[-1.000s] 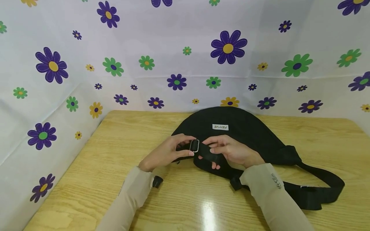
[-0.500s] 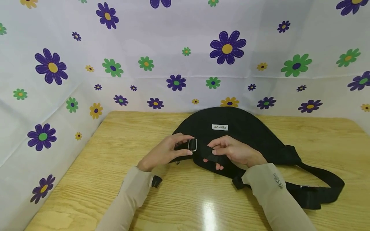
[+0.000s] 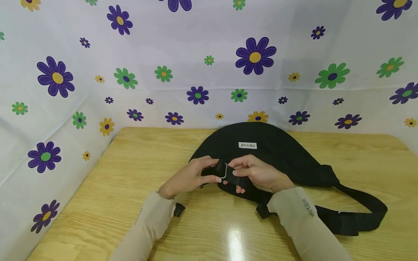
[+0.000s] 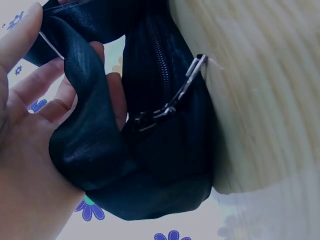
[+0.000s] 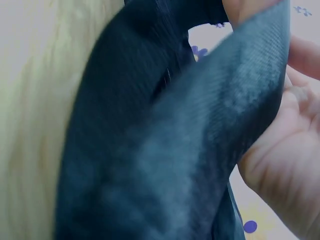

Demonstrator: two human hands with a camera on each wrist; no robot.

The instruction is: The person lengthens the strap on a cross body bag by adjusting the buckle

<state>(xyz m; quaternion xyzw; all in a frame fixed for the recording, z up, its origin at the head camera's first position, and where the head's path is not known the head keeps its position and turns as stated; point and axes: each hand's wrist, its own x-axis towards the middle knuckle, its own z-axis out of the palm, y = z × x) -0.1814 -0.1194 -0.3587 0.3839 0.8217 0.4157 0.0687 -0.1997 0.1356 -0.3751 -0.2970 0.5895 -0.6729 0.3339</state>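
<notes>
A black crescent-shaped waist bag (image 3: 277,156) with a white label (image 3: 247,145) lies on the table in the head view. My left hand (image 3: 189,175) pinches its black strap right beside a silver metal buckle (image 3: 224,171). Just right of the buckle, my right hand (image 3: 261,174) grips a strap length (image 3: 237,178) between thumb and fingers. In the left wrist view, the strap (image 4: 90,110) curves past the palm, near a zipper with a metal pull (image 4: 187,80). The right wrist view has the strap (image 5: 220,110) hiding part of the right hand (image 5: 285,155).
The bag's other strap (image 3: 362,217) loops over the right side of the wooden table (image 3: 130,159), with a second adjuster on it. Flower-print cloth (image 3: 143,47) hangs behind and at the left.
The buckle has shifted slightly right and turned in my left fingers. My right hand moved away from the buckle, then came back close to it with the strap. The bag stays put.
</notes>
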